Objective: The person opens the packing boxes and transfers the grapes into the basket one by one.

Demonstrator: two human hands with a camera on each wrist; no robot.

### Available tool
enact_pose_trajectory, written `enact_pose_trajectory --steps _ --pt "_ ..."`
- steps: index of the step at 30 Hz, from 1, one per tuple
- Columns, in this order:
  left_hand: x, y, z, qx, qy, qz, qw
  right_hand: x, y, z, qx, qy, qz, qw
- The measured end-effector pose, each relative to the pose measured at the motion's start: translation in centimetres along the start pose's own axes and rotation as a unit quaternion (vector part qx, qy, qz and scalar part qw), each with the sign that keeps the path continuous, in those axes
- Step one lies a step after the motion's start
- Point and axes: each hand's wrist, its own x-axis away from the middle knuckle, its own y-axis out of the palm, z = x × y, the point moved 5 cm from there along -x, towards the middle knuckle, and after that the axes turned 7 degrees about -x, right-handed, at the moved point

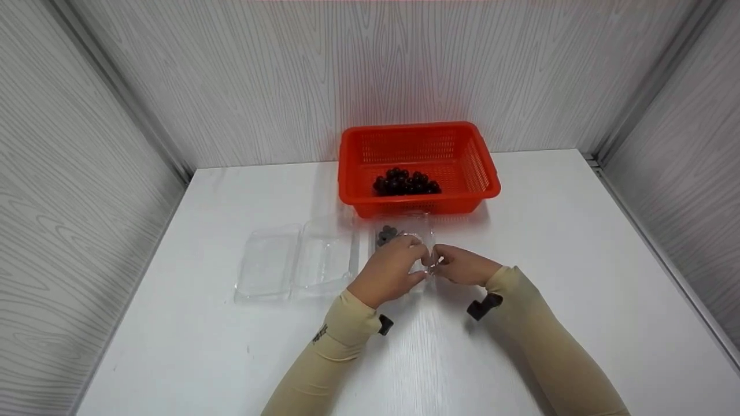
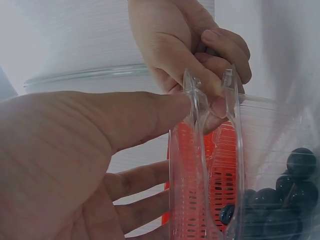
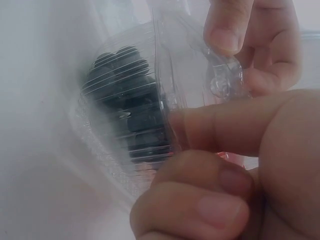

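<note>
A clear plastic clamshell box stands in front of the red basket, dark grapes inside it. Its lid is tipped partway over, leaving a narrow gap between the two rims in the left wrist view. My left hand pinches the lid near its edge tab, the thumb on the tab. From the right, my right hand grips the rim of the grape-filled half, with curled fingers, one of them at the gap. Part of the box is hidden behind my left hand in the head view.
Left of the hands, another clear clamshell lies opened flat on the white table. Behind the box, the red plastic basket holds a bunch of dark grapes. Pale wood-grain panels stand around the table.
</note>
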Motion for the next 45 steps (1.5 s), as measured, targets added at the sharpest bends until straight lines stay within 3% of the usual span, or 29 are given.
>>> enact_pose_trajectory --steps 13,21,27,36,45 --pt "0.1 0.0 0.2 -0.014 0.000 -0.010 0.9999 0.0 -0.1 -0.1 0.002 -0.018 -0.003 1.000" --pt "0.0 0.5 0.4 0.014 -0.001 -0.004 0.9999 0.1 0.0 0.0 0.023 -0.011 0.002 1.000" --pt "-0.4 0.8 1.0 -0.018 -0.007 -0.008 0.9998 0.2 -0.3 0.1 0.034 0.002 0.002 0.999" --pt "-0.9 1.8 2.0 -0.056 -0.038 -0.027 0.9974 0.7 -0.8 -0.9 0.067 -0.018 0.000 0.998" --pt "-1.3 0.5 2.9 -0.037 -0.038 0.001 0.9986 1.1 -1.7 -0.4 0.099 0.006 0.013 0.995"
